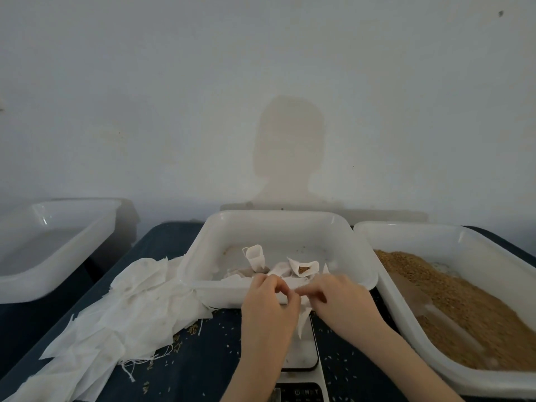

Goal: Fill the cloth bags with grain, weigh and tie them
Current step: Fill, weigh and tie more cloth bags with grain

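Wall: pale, behind dark worktop [185,369].
Hands: left hand [268,300] and right hand [339,297] each pinch bag [303,320] over scale [301,355].
Tip: draw the tie tight, level.

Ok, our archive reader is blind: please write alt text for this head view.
Two hands, left hand and right hand, pinch a small cloth bag above a scale. Behind them a white tray holds more bags, a tray of grain sits to the right, and empty bags are piled to the left.
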A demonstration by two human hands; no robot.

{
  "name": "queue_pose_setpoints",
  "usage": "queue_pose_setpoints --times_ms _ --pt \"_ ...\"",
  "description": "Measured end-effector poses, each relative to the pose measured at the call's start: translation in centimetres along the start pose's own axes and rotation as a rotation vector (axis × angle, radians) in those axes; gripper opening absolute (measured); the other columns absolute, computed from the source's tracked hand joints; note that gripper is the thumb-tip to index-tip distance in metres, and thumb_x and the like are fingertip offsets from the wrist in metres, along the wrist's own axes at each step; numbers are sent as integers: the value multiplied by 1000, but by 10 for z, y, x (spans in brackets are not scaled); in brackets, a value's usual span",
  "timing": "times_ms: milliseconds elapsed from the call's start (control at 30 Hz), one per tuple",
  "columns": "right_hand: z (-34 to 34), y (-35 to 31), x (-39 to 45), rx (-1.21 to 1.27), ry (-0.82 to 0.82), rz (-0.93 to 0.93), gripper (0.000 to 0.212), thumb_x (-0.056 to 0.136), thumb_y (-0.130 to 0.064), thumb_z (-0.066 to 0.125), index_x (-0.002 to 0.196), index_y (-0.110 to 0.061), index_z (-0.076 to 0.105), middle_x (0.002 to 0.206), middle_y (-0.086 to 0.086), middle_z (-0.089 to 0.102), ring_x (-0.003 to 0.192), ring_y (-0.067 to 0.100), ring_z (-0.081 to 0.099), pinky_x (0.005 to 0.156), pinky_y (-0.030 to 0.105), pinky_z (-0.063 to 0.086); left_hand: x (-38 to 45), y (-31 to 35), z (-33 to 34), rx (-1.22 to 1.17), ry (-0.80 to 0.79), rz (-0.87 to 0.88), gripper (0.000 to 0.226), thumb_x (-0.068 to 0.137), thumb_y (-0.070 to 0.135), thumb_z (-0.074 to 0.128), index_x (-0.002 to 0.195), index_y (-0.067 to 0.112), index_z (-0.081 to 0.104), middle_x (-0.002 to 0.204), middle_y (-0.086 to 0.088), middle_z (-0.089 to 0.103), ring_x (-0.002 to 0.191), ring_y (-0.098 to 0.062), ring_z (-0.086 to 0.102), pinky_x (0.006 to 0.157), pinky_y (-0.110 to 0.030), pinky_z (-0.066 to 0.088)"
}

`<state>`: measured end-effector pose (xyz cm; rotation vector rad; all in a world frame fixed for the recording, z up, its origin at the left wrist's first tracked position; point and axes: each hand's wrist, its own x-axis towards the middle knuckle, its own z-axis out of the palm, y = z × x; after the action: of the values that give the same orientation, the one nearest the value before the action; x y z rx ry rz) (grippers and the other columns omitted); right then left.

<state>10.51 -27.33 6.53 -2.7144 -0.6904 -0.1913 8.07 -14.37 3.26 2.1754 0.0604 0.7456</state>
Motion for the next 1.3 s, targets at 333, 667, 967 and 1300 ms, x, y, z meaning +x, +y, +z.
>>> queue_pose_setpoints --times_ms 333,667,967,1300 --pt "-4 15 -10 -254 -104 -97 24 99 -18 42 108 -26 63 98 -4 63 83 12 57 69 21 37 -6 6 14 -14 -68 8 24 76 21 67 64 26 47 74 11 48 64 -6 48 62 -14 41" --pt "-4 25 -5 -6 -231 34 18 92 -27 53 90 -30 71 73 -12 60 65 5 57 58 8 38 -2 -6 15 -302 -284 81 16 80 18 67 79 30 55 85 14 57 84 1 53 71 -13 42" --pt "-28 22 -8 210 -182 -12 16 82 -37 62 90 -43 74 82 -22 68 75 -6 59 67 17 49 -1 -21 28 -198 -681 26 88 55 49 74 120 72 18 114 42 48 107 22 42 84 -7 37" --pt "-37 43 -15 260 -139 42 11 84 -45 64 89 -45 74 87 -25 67 83 -5 60 79 24 50 -2 -25 40 -268 -622 22 27 67 48 60 88 35 51 85 13 61 70 -1 56 64 -20 49"
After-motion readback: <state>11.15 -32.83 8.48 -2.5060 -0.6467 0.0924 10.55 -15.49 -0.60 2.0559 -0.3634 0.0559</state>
